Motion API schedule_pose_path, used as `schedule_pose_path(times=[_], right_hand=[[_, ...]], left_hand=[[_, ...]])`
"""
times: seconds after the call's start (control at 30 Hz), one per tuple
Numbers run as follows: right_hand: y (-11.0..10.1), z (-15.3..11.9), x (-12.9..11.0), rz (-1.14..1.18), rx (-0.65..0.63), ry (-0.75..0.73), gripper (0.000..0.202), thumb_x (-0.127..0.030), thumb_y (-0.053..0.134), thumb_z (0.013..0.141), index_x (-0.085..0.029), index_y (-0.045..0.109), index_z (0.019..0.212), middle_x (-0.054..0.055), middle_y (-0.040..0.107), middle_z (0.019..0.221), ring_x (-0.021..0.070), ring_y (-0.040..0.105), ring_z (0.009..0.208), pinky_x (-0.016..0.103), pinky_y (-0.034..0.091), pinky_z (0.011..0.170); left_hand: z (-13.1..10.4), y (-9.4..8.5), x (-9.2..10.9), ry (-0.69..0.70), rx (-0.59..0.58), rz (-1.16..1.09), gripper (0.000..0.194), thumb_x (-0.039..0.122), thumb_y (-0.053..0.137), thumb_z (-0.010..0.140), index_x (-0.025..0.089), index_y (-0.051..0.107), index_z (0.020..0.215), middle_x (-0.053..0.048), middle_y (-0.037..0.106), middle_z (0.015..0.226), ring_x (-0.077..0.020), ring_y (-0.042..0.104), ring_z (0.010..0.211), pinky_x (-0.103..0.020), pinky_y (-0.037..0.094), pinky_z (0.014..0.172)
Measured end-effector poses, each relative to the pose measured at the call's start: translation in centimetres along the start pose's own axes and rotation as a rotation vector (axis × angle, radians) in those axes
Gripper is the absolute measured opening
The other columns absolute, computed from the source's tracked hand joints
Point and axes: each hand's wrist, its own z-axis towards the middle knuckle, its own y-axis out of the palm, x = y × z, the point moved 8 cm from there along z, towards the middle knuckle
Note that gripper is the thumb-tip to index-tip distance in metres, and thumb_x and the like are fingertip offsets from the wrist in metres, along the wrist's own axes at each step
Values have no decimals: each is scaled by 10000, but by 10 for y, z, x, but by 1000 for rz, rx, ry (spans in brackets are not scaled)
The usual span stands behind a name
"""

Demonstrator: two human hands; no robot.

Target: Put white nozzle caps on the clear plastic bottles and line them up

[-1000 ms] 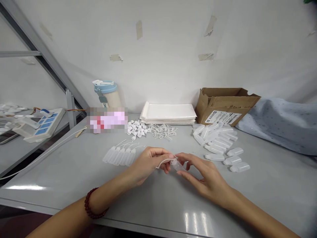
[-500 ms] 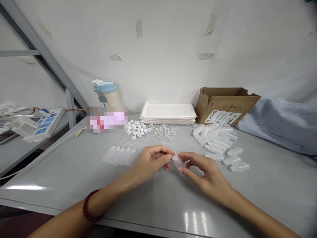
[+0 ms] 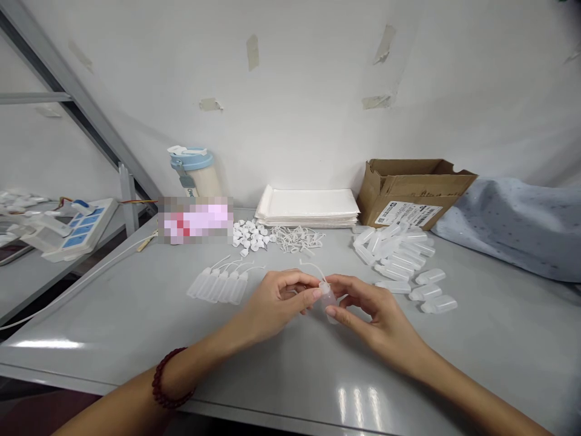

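Note:
A small translucent plastic bottle (image 3: 328,298) stands almost upright between my hands, a thin bent white tube rising from its top. My right hand (image 3: 370,306) holds it by the side, thumb in front and fingers curled behind. The thumb and forefinger of my left hand (image 3: 279,303) close at the bottle's neck; their exact contact is partly hidden. To the left lie several similar bottles (image 3: 220,286) in a row, with tubes fitted. Behind my hands are a heap of white caps (image 3: 251,236) and a heap of loose bent tubes (image 3: 297,239). Bottles without tubes (image 3: 399,257) are piled at the right.
White padded envelopes (image 3: 308,207) are stacked by the wall, beside an open cardboard box (image 3: 411,191). A blue-lidded tumbler (image 3: 193,169) stands behind a blurred pink item (image 3: 197,223). A pale blue cloth (image 3: 521,224) lies at right, and a white cable (image 3: 91,275) crosses the table's left side.
The bottle has turned more upright, and its top has shifted slightly right. My left fingertips have moved a little right along with its neck; my right hand keeps its hold.

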Motion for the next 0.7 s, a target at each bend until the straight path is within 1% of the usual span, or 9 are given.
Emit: schedule_pose_path(times=[0.1,0.2,0.27,0.37,0.47,0.57,0.63,0.7], right_hand=[[3,0,1,50,-26,35,301,-314,629,834,-207,615,1115,45,667,920,164,625,746,338,515,741],[4,0,3,170,-54,111,289,-321,609,852,-218,610,1122,48,676,967,173,637,808,331,499,757],[5,0,5,286,-85,155,293,-317,599,866,-229,601,1146,50,682,1010,178,635,880,325,485,789],[11,1,4,512,-184,185,283,-286,591,884,-236,604,1162,50,691,1035,170,636,932,314,465,847],[18,1,5,737,-282,231,280,-247,604,878,-218,621,1156,64,701,1011,171,650,937,310,467,858],[24,0,7,866,-327,283,276,-220,624,859,-190,638,1133,83,707,982,179,660,930,316,477,857],[25,0,7,899,-340,290,266,-212,627,855,-185,646,1119,85,708,976,178,661,938,315,476,870],[26,0,7,900,-349,290,263,-213,627,854,-190,647,1115,83,706,979,178,658,956,321,469,891]], left_hand=[[0,1,1,21,-7,42,196,320,617,835,151,695,897,-21,645,838,-96,586,639,-226,500,631],[-2,-1,7,96,27,124,205,299,583,857,157,683,966,-45,643,910,-129,607,752,-239,519,671],[-5,-1,16,198,66,220,218,260,567,861,156,654,1032,-61,631,961,-149,602,835,-248,525,696],[-14,3,34,403,87,404,273,223,594,837,158,599,1102,-78,597,1038,-169,582,914,-282,521,764],[-21,11,43,569,64,574,444,262,685,780,163,525,1182,-103,540,1126,-214,531,1053,-351,487,899],[-26,19,44,681,34,684,610,323,730,752,172,434,1264,-124,493,1172,-238,490,1103,-383,467,943],[-27,21,42,724,26,730,623,313,715,773,187,394,1292,-122,487,1173,-236,483,1094,-386,465,941],[-28,23,41,744,21,754,587,265,683,801,199,380,1300,-115,493,1170,-232,478,1090,-383,461,939]])
